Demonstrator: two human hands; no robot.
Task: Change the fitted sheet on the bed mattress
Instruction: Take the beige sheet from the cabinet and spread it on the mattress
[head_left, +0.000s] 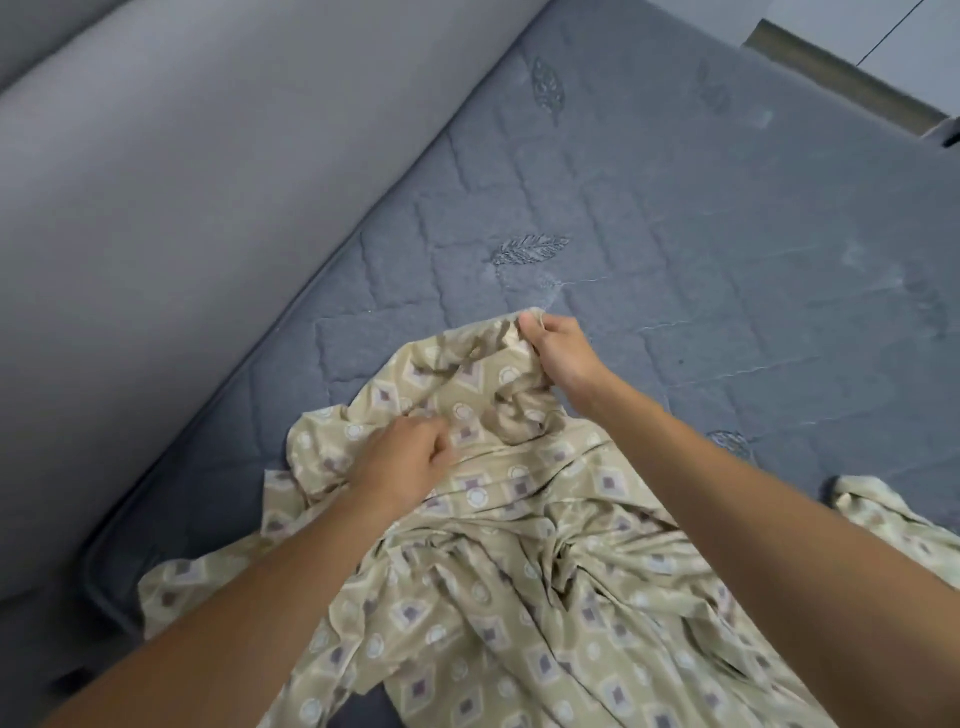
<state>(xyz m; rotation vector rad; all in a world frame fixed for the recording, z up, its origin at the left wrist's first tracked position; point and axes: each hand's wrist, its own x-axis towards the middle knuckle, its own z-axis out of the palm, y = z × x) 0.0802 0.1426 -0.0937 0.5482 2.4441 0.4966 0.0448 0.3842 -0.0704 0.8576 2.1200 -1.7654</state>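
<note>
On the bare grey mattress (675, 218) lies the crumpled beige sheet (519, 597). Right hand (563, 356) grips a bunched edge with curled fingers, lifting it; left hand (408, 462) pinches a nearby fold, probably hunting for a corner to spread.

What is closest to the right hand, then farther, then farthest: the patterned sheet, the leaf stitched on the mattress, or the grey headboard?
From the right hand:
1. Patterned sheet, gripped in it.
2. Stitched leaf, just beyond it on the mattress.
3. Grey headboard, far left.
</note>
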